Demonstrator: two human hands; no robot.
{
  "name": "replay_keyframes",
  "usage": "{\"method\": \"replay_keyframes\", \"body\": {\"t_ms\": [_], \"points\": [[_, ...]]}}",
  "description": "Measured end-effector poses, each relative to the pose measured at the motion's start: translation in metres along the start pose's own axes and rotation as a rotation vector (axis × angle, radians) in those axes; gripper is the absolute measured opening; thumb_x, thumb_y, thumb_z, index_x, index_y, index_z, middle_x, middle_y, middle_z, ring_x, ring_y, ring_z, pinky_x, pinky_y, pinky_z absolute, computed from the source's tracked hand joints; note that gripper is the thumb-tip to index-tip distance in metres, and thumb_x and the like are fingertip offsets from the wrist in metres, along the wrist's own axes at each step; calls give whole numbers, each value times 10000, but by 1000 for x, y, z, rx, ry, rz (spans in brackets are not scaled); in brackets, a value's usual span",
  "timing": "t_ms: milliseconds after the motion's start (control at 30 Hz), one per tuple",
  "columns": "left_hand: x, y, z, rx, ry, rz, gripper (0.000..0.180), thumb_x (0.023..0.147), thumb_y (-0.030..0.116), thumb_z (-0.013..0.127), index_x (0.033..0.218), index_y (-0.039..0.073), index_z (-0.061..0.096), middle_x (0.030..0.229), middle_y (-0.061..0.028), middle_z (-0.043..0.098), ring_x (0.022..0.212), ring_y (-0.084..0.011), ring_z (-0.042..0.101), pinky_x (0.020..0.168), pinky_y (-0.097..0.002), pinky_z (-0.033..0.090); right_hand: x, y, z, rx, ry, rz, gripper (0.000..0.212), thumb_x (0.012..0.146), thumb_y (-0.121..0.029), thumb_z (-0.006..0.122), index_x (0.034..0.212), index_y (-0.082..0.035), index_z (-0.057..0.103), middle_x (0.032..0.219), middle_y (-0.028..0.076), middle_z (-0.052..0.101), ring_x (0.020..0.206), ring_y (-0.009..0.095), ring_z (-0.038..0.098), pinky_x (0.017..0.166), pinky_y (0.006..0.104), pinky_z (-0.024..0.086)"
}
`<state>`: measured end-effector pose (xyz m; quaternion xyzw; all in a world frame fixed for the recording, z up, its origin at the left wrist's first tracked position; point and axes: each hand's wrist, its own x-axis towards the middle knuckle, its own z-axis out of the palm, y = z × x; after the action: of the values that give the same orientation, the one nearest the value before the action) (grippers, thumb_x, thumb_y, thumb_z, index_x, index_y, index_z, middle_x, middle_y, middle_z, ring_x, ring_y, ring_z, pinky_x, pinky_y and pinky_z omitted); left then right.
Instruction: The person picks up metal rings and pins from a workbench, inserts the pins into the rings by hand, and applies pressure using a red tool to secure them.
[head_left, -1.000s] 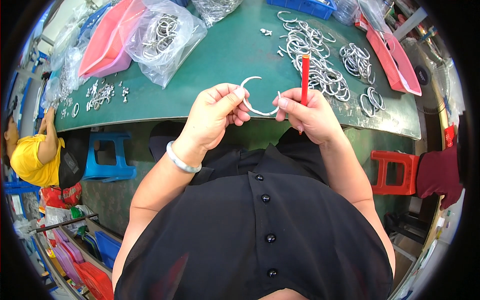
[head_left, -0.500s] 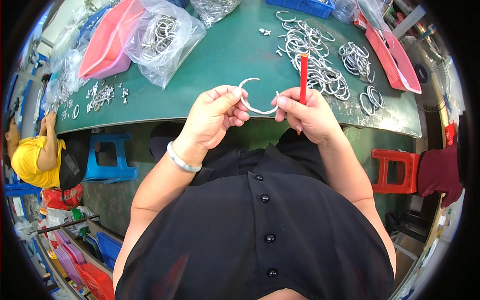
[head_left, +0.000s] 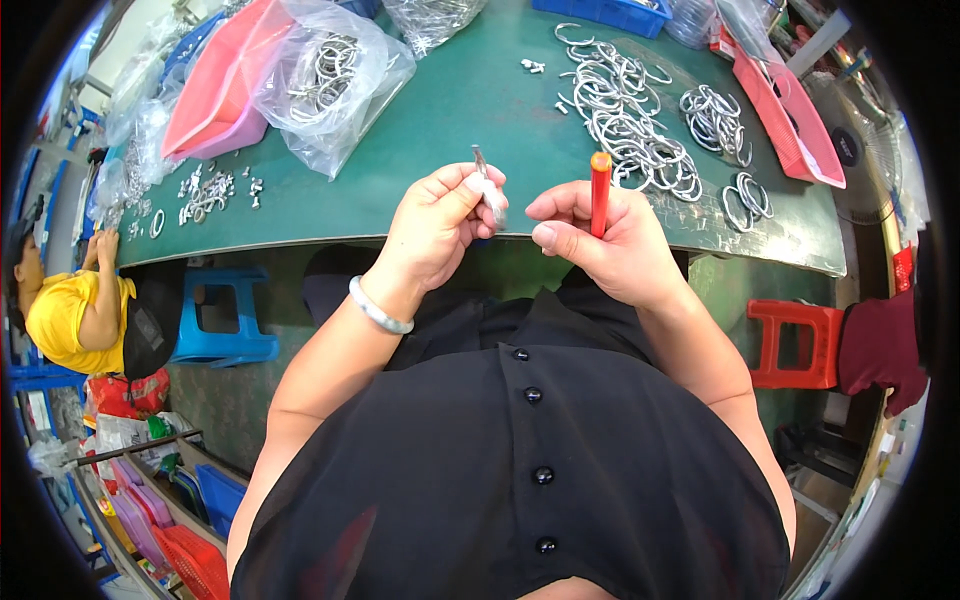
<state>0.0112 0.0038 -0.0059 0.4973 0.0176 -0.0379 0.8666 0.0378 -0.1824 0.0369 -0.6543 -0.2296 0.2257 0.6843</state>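
Observation:
My left hand (head_left: pixel 436 222) pinches a silvery open bangle (head_left: pixel 493 195), which is turned edge-on so that its curve hardly shows. A few centimetres to the right, my right hand (head_left: pixel 610 235) has let the bangle go, its thumb and forefinger apart. A red pencil-like stick (head_left: pixel 600 195) is still held in that hand, upright with its orange end toward me. Beyond the hands, a large heap of silvery open bangles (head_left: pixel 625 110) spreads over the green table (head_left: pixel 460 110). Two smaller groups of bangles (head_left: pixel 712 120) lie to its right.
A clear bag of rings (head_left: pixel 335 120) and a pink basket (head_left: pixel 215 95) stand at the left, near scattered small metal parts (head_left: pixel 210 195). Another pink basket (head_left: pixel 790 125) is at the right. A person in yellow (head_left: pixel 75 310) sits far left, near a blue stool (head_left: pixel 222 315).
The bangle, earlier spanning both hands with its open curve showing, has turned edge-on in my left hand. My right hand has released it, and the red stick has tipped toward me.

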Motion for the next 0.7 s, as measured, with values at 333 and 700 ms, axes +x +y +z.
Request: {"method": "replay_keyframes", "body": {"t_ms": [333,700], "points": [[6,3,-9,-352,-108,-144,129,866,157,514,924,42,524,746,-21,504,598,-77,447,534,-187,370,-1,2,-11,-40,48,15,131,782,-78,618,875,11,591,691,2,564,627,58,512,597,205,426],[8,7,-13,-410,-244,-171,123,863,163,512,912,51,524,728,-15,494,585,-86,411,539,-192,349,-5,-3,-24,-80,80,24,103,809,-50,567,884,18,588,705,8,566,637,72,529,598,210,431]]}}
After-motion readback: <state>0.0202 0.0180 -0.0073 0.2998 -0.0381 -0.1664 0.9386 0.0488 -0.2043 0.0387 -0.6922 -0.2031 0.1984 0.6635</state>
